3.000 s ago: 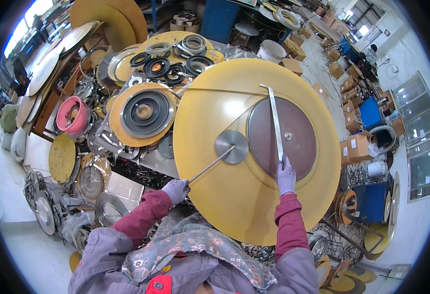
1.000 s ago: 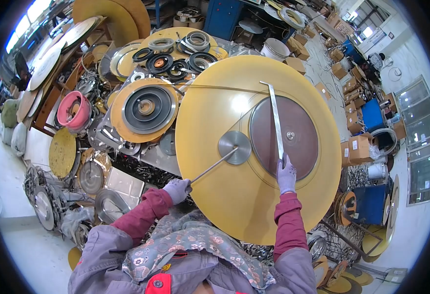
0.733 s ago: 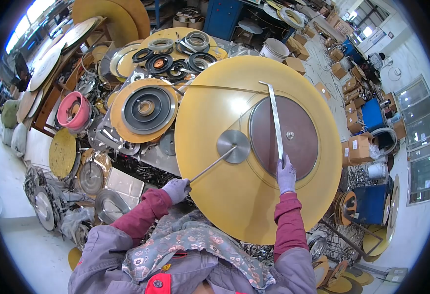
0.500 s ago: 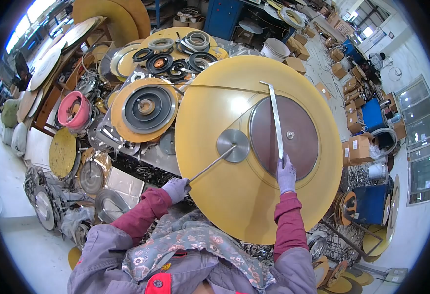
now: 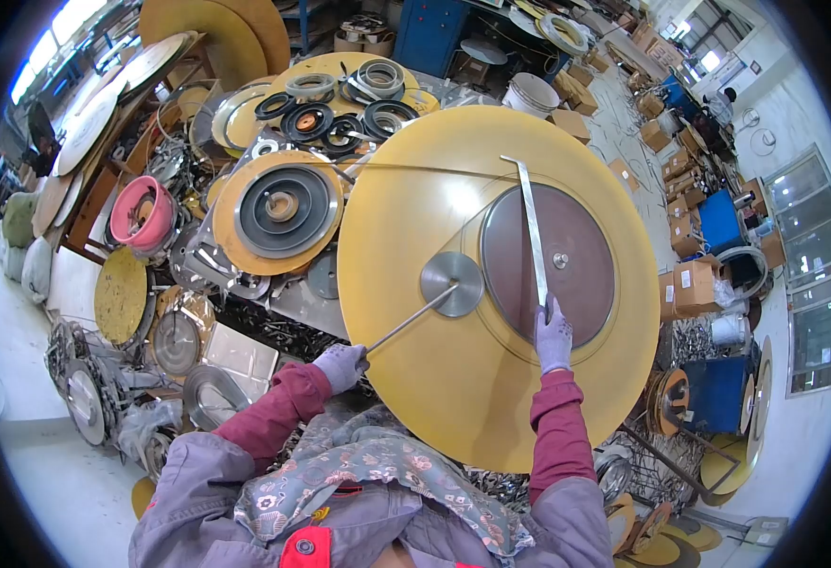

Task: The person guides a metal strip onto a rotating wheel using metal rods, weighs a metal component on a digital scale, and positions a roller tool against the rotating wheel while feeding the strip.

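A large yellow disc lies before me, partly covered on its right by a brown round plate with a small metal knob. My right hand, gloved, is closed around the lower end of a flat metal bar with a hooked tip, which lies over the brown plate. In my left hand, also gloved, is a thin metal rod. Its far end meets the centre of a small grey disc. A thin dark strip runs from the left across the yellow disc.
To the left stands an orange disc with a dark grooved reel. Several black and metal rings are piled behind it. A pink bucket is farther left, a white bucket at the back, and cardboard boxes on the right.
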Tool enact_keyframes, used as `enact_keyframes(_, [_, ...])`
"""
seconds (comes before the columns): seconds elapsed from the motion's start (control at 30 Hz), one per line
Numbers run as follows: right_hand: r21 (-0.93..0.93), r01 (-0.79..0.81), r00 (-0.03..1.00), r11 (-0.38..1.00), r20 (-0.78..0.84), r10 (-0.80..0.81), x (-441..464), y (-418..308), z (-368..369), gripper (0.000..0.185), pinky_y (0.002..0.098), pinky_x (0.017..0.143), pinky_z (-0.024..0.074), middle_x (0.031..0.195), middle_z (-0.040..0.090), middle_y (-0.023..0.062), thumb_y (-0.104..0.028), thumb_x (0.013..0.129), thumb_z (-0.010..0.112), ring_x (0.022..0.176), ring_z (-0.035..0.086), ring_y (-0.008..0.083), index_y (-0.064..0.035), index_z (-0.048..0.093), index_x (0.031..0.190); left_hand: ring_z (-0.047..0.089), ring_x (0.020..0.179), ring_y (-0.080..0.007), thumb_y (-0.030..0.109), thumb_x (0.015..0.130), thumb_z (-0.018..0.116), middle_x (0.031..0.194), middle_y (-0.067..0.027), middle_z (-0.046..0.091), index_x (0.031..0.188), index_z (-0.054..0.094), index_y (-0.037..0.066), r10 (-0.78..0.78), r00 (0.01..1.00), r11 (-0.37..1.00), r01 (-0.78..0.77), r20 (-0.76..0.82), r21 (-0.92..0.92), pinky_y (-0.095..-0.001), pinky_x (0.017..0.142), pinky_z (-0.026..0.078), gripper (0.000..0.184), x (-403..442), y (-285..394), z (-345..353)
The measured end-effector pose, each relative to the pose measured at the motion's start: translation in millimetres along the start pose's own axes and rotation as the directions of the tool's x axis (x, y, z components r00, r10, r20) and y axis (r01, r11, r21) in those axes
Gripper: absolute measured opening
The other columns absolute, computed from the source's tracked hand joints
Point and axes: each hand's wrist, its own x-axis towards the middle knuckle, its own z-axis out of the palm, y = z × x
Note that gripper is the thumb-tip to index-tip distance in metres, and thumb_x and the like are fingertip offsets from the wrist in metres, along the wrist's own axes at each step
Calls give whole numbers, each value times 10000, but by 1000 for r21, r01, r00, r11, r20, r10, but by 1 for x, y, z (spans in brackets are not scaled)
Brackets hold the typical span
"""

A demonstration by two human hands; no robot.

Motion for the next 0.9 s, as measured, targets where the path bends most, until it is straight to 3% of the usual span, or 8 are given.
enact_keyframes(0.47, [-18,87,995,996,-47,-88,5,14,13,427,462,813,440,1012,599,251,-262,896,458,924,579,393,-25,460,1251,594,788,-391,235,861,512,805,-221,610,910,548,7,-39,998,999,39,58,6,-467,704,458,237,3,0,-1])
enact_keyframes(0.5, [-3,23,999,1000,30,-23,2,-1,2,437,456,832,433,1038,592,251,-265,900,453,952,568,394,-17,451,1260,595,796,-386,236,862,511,806,-221,610,915,546,6,-40,997,999,40,62,7,-463,712,457,239,3,0,0])
enact_keyframes(0.8, [-25,104,991,994,-83,-105,7,13,15,386,445,784,450,991,616,221,-245,889,478,918,583,384,-39,502,1215,592,807,-387,254,866,500,822,-218,611,923,542,-1,-65,996,998,64,63,16,-463,726,455,265,2,0,-1])
enact_keyframes(0.9, [-19,42,999,999,21,-41,5,5,7,429,443,844,432,1070,585,242,-265,902,449,969,565,388,-16,462,1252,583,766,-395,228,852,524,767,-222,597,864,541,-6,-12,1000,1000,12,3,-11,-465,685,450,235,1,-3,1])
